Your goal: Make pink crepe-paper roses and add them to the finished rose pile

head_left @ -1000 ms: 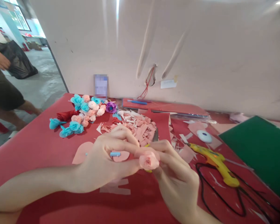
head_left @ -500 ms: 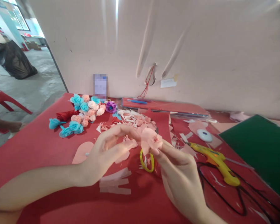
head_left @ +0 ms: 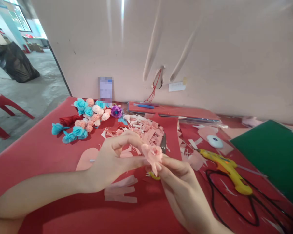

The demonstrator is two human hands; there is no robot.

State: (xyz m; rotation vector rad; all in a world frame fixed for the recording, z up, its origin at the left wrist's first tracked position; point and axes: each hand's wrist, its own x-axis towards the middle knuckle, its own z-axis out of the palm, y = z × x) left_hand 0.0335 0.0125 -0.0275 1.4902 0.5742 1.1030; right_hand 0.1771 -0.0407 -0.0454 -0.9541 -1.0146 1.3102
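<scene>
A small pink paper flower [head_left: 153, 154] is held up over the middle of the table. My right hand [head_left: 182, 182] pinches its base between thumb and fingers. From the other side, my left hand [head_left: 109, 162] closes thumb and index finger on the flower's left edge; the thumb tip is partly behind the petals. Just beneath the flower, a yellow looped handle [head_left: 155, 176] shows, mostly hidden by my hands. Pink paper strips [head_left: 120, 190] lie below my left wrist, and a rounded pink paper piece [head_left: 86, 158] is left of that hand. Behind the flower is a heap of pink paper scraps [head_left: 148, 130].
A yellow glue gun [head_left: 224, 169] with a black cord lies to the right, near a white round device [head_left: 215, 141] and a green board [head_left: 271, 156]. Finished paper flowers [head_left: 88, 111] cluster at the back left of the red table [head_left: 63, 159]. A wall panel stands behind.
The flower has tipped and shifted slightly left and down with my right hand. My left fingers, apart from it before, now meet its edge. A person's arm at far left has left view.
</scene>
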